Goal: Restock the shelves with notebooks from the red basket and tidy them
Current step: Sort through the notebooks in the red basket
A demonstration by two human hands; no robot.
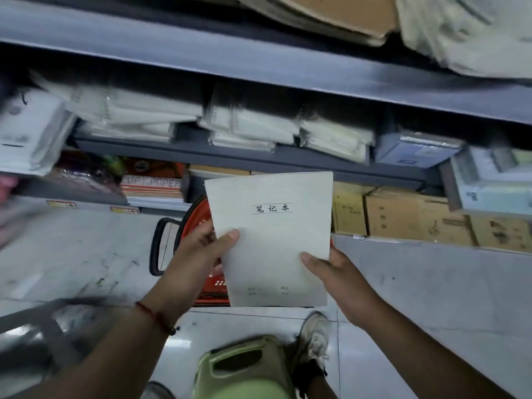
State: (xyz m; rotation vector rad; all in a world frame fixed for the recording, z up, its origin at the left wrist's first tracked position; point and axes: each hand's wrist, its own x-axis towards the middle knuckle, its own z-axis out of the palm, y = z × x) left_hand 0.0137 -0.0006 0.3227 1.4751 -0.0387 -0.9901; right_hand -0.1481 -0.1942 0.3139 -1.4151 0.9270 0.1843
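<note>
Flat matte paper notebook (273, 240) btwn left hand (201, 249) & right hand (336, 272)

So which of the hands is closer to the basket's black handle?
The left. The left hand grips the notebook's left edge, right beside the black handle of the red basket. The right hand holds the notebook's lower right corner, farther away.

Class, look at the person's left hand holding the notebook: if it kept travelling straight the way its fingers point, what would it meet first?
Probably the red basket just beyond the left hand, which holds the notebook with the right hand. Past it lies the lower shelf's copy paper stack. Depth is unclear from this single view.
</note>
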